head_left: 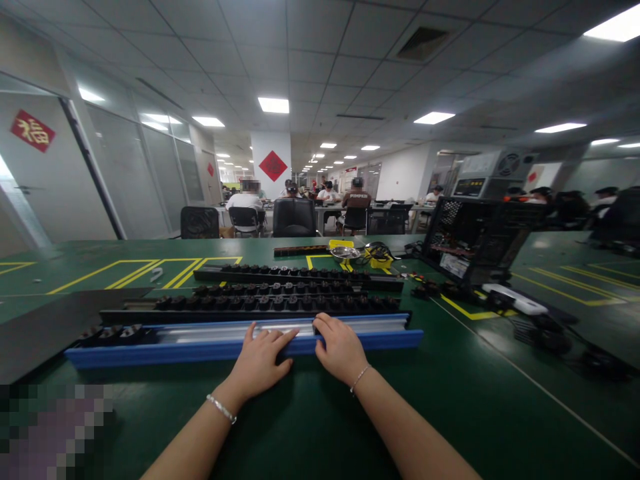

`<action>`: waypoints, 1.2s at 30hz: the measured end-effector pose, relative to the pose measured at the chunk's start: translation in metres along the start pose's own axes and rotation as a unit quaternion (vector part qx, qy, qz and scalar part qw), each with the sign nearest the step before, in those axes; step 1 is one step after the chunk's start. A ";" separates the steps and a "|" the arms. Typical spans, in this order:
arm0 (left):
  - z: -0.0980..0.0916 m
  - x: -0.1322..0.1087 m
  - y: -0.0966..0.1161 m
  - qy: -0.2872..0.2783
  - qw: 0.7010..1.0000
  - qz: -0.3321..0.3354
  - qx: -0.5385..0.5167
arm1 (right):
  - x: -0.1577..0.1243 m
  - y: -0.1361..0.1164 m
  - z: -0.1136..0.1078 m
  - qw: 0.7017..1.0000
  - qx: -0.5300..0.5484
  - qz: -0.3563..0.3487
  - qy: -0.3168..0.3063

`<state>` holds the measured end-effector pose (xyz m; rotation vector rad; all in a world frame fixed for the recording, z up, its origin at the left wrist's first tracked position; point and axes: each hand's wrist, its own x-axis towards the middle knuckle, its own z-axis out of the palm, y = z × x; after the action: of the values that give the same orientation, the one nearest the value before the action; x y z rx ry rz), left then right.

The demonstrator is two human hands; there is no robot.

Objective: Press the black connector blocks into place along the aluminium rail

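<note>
A long blue rail (150, 352) with a silvery channel lies across the green table (450, 400) in front of me. My left hand (260, 360) rests on its front edge, fingers stretched forward over the channel. My right hand (340, 347) lies beside it, fingers bent down onto the rail's top. Neither hand holds a loose part. A few black caps (113, 331) sit in the rail's left end. Behind it lie three black strips (280, 302) lined with several black caps.
An open black computer case (475, 233) stands at the right with a white device (515, 300) and cables in front. A metal bowl (345, 252) sits further back. A dark sheet (45, 327) lies at the left. People sit at desks beyond.
</note>
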<state>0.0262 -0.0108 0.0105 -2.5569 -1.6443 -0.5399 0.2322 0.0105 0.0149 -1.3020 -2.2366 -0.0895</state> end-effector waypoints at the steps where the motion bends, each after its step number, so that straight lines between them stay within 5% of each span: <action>1: 0.000 0.000 0.000 0.001 1.000 0.002 0.000 | 0.000 0.000 -0.001 1.000 0.002 0.003 0.005; 15: 0.003 -0.002 -0.003 0.019 0.999 0.023 0.013 | 0.002 0.015 0.004 0.996 0.001 0.034 0.084; 36: 0.003 -0.001 -0.005 0.016 1.000 0.021 0.012 | 0.005 0.019 0.010 0.992 -0.001 0.041 0.123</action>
<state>0.0225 -0.0092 0.0063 -2.5469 -1.5723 -0.5522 0.2417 0.0275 0.0049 -1.3069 -1.9733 -0.2095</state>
